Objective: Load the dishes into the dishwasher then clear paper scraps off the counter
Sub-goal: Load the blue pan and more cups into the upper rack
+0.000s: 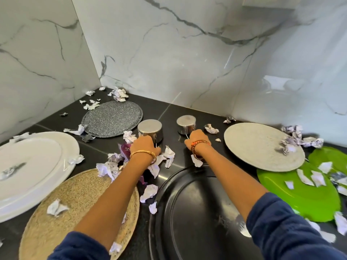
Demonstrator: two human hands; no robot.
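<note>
Two inverted steel cups sit mid-counter: left hand (145,147) curls on the near side of the left cup (150,129), right hand (197,140) likewise on the right cup (186,123), fingers hidden so can't tell how firm the grip is. Paper scraps (169,153) litter the black counter (169,109) among the black tray (197,203), tan plate (75,203), white platter (37,166), grey plates and green plate (300,196).

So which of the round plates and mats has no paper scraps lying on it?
The dark speckled grey mat at the back left, by the wall corner. Scraps lie around its edge, none on top; the white, tan, light grey, green and black ones each carry paper.
</note>
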